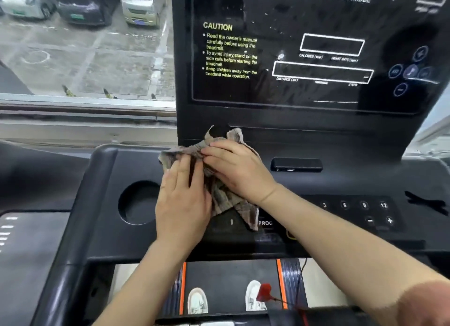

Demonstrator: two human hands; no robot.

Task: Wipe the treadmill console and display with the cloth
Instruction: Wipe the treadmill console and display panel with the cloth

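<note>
currently: display [304, 45], upright at the console's rear edge, specks and smears on its dark glass; not yet wiped, by the look. console [136, 160]: carries the cloth bunched near its rear edge, left of centre, just beside the cup well [138, 204]. cloth [224, 199]: being gathered or refolded, i judge, ahead of a stroke; the next move calls for a flat pad carried up to the glass. left hand [182, 199]: fingers straight, close together, pressing the cloth. right hand [238, 169]: fingers curled, pinching a fold. hidden: console face beneath the cloth; display top cut off, its fine print blurred.
</note>
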